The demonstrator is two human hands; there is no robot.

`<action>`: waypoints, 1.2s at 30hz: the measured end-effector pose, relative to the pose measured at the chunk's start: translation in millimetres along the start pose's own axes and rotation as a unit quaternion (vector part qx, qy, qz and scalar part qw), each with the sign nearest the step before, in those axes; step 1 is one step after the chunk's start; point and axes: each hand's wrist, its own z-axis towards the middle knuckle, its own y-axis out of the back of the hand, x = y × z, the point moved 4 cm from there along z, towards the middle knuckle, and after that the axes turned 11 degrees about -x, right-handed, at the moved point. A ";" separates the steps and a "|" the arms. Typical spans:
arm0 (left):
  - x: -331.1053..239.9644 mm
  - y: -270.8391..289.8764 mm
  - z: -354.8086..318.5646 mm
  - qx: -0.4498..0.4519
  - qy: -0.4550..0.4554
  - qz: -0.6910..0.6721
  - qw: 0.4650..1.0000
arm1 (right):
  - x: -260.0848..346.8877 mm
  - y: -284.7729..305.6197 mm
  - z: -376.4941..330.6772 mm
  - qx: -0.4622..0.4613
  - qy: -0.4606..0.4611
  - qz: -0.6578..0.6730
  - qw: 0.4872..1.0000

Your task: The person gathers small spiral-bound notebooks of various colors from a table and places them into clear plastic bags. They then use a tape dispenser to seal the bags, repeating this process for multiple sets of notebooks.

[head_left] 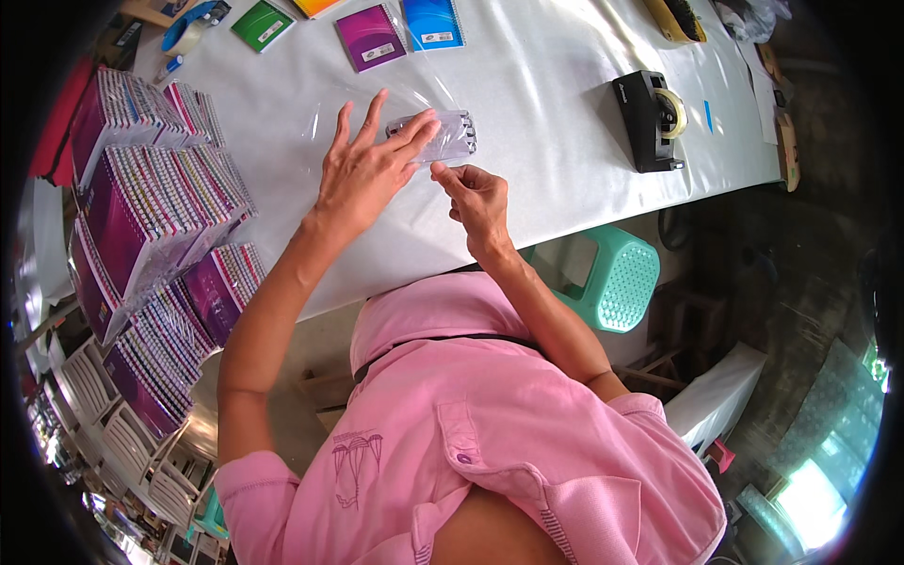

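Note:
On the white-covered table lies a small pack (456, 137) in loose clear plastic film (435, 92), with dark coil-like pieces along its right end. My left hand (365, 174) rests with fingers spread, its fingertips lying flat on the pack's top and hiding its left part. Just below the pack, my right hand (478, 200) is closed in a pinch at the film's near edge; the bit between thumb and forefinger is barely visible. Beyond the hands are a purple spiral notebook (370, 38), a blue spiral notebook (434, 21) and a green notebook (262, 25).
Tall stacks of purple spiral notebooks (141, 207) stand along the left edge. A black tape dispenser (646, 122) sits to the right, and a tape roll (191, 36) lies at the far left. Under the table's near edge stands a green plastic stool (623, 281).

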 end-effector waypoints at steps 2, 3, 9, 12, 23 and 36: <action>7.1 -1.7 1.9 0.046 0.002 -0.043 0.998 | -4.9 -0.6 1.9 -0.007 0.024 0.009 1.000; 8.3 -4.2 6.4 0.031 0.038 -0.074 0.996 | -6.4 0.1 2.7 -0.006 0.030 0.006 1.000; 32.8 -35.0 21.3 0.059 0.172 -0.351 0.919 | -14.0 -5.2 18.1 0.004 0.159 -0.166 0.973; 34.0 -32.2 25.6 0.090 0.162 -0.331 0.925 | -13.4 -3.7 22.7 0.077 0.047 -0.292 0.952; 27.5 -30.1 -2.0 0.132 0.294 -0.678 0.661 | 2.0 37.5 60.7 0.271 -0.297 0.000 0.916; 17.5 -169.5 -68.7 -0.217 0.113 -0.041 0.969 | 54.2 -79.9 -89.5 0.527 -0.182 -0.129 0.820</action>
